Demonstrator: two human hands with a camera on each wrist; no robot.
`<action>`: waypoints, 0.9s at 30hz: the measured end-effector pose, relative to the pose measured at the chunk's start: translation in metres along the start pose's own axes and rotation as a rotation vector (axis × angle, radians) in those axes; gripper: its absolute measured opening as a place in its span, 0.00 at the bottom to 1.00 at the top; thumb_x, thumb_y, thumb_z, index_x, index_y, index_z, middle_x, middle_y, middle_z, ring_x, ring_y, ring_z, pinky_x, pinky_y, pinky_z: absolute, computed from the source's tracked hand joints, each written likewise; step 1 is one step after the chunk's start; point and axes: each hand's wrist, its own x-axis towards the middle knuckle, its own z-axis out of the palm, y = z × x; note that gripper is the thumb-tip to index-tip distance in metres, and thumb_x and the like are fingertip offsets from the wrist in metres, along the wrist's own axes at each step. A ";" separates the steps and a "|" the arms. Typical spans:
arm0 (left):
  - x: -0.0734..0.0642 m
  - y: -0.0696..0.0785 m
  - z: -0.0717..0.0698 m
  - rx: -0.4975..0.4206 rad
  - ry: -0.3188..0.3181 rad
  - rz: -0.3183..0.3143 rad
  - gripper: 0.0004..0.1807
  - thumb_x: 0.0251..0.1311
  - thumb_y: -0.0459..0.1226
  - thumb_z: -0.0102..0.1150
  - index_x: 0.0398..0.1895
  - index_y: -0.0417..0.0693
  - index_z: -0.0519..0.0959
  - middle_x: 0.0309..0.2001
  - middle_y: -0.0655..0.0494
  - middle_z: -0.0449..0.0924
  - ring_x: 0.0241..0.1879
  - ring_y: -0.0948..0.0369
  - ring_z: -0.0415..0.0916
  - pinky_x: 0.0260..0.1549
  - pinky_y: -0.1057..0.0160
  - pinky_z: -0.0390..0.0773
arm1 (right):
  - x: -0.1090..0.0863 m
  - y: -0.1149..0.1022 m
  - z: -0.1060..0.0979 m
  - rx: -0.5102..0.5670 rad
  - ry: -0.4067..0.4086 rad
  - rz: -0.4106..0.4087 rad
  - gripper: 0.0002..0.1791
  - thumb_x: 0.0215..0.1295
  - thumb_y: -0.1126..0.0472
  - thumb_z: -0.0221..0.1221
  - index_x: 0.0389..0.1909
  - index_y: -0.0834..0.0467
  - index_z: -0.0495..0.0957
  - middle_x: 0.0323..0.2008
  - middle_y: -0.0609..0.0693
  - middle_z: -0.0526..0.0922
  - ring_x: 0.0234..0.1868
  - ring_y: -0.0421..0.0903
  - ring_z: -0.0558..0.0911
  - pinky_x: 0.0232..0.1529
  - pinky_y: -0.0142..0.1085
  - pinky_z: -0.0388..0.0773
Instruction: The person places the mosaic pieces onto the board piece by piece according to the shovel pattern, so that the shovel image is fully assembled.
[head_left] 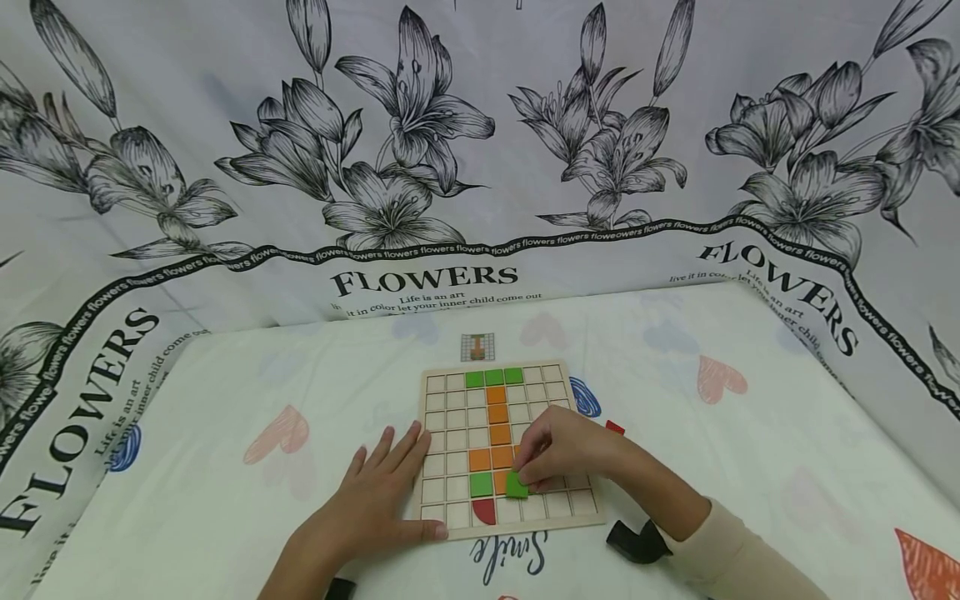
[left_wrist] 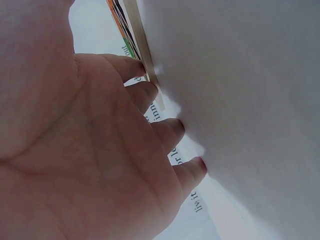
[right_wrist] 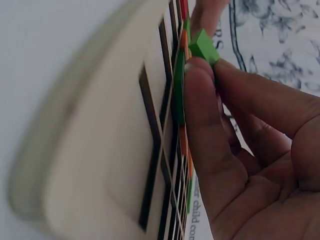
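Note:
A wooden grid board (head_left: pixel 447 400) lies on the cloth, with square tiles in some of its cells. Between thumb and index finger my right hand (head_left: pixel 562 446) pinches a green tile (head_left: pixel 517 485) low over the grid, near its front. In the right wrist view that green tile (right_wrist: pixel 204 46) tilts up from the board. Orange tiles (head_left: pixel 499 434) run down a middle column, and a row of green tiles (head_left: pixel 493 377) sits at the far end. Near the front are another green tile (head_left: pixel 481 484) and a red rounded piece (head_left: pixel 485 511). My left hand (head_left: pixel 382 492) rests spread along the board's left edge, thumb at the front corner.
A small picture card (head_left: pixel 477 347) showing a grid pattern lies beyond the board. Part of a red piece (head_left: pixel 615 427) shows past the right forearm. A black wrist strap (head_left: pixel 637 542) is by the right sleeve. A flower-printed curtain (head_left: pixel 420 208) stands behind.

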 end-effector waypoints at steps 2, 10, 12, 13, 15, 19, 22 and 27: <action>0.000 0.000 0.000 -0.003 0.003 0.001 0.65 0.39 0.75 0.62 0.80 0.54 0.56 0.80 0.57 0.46 0.78 0.44 0.39 0.69 0.32 0.42 | 0.000 -0.002 0.006 -0.052 0.010 -0.009 0.06 0.55 0.71 0.71 0.25 0.57 0.88 0.24 0.48 0.86 0.24 0.45 0.85 0.30 0.37 0.84; 0.001 -0.001 0.000 0.001 0.008 0.010 0.65 0.40 0.76 0.61 0.80 0.54 0.55 0.80 0.57 0.46 0.78 0.44 0.39 0.69 0.32 0.42 | -0.005 -0.012 0.026 -0.278 0.090 -0.116 0.10 0.55 0.69 0.69 0.21 0.51 0.86 0.21 0.37 0.81 0.25 0.36 0.78 0.29 0.31 0.79; 0.001 -0.001 0.000 0.001 0.008 0.009 0.65 0.40 0.76 0.61 0.80 0.54 0.55 0.80 0.57 0.46 0.78 0.44 0.39 0.69 0.33 0.42 | -0.007 -0.014 0.029 -0.288 0.101 -0.114 0.11 0.55 0.70 0.69 0.21 0.51 0.85 0.21 0.37 0.81 0.25 0.37 0.78 0.28 0.31 0.78; 0.001 -0.001 0.000 0.000 0.009 0.008 0.65 0.40 0.76 0.61 0.80 0.54 0.55 0.80 0.57 0.46 0.78 0.44 0.39 0.69 0.33 0.42 | -0.008 -0.015 0.031 -0.294 0.102 -0.106 0.11 0.54 0.70 0.69 0.20 0.50 0.85 0.21 0.37 0.80 0.25 0.36 0.77 0.27 0.31 0.78; 0.000 -0.001 0.000 -0.005 0.008 0.008 0.65 0.40 0.75 0.62 0.80 0.54 0.55 0.80 0.57 0.46 0.78 0.44 0.39 0.69 0.33 0.42 | -0.010 -0.016 0.034 -0.316 0.101 -0.090 0.13 0.54 0.70 0.68 0.19 0.49 0.84 0.21 0.38 0.79 0.25 0.37 0.77 0.25 0.30 0.76; 0.000 0.000 0.000 -0.009 0.007 0.011 0.65 0.41 0.75 0.62 0.80 0.53 0.55 0.80 0.57 0.47 0.78 0.44 0.39 0.69 0.33 0.42 | -0.012 -0.018 0.038 -0.357 0.084 -0.079 0.14 0.53 0.70 0.68 0.18 0.47 0.83 0.21 0.38 0.77 0.27 0.37 0.75 0.22 0.29 0.73; 0.000 0.000 -0.001 -0.009 0.006 0.010 0.65 0.41 0.75 0.63 0.80 0.53 0.55 0.80 0.57 0.47 0.78 0.44 0.39 0.69 0.33 0.42 | -0.013 -0.019 0.038 -0.371 0.071 -0.090 0.14 0.54 0.70 0.68 0.18 0.48 0.83 0.20 0.38 0.76 0.26 0.36 0.75 0.22 0.29 0.73; -0.001 0.001 -0.001 -0.016 0.003 0.004 0.65 0.41 0.75 0.63 0.80 0.54 0.55 0.80 0.57 0.46 0.78 0.44 0.39 0.69 0.33 0.42 | -0.014 -0.017 0.029 -0.373 -0.004 -0.104 0.11 0.57 0.68 0.68 0.24 0.47 0.86 0.23 0.36 0.79 0.27 0.34 0.76 0.26 0.29 0.75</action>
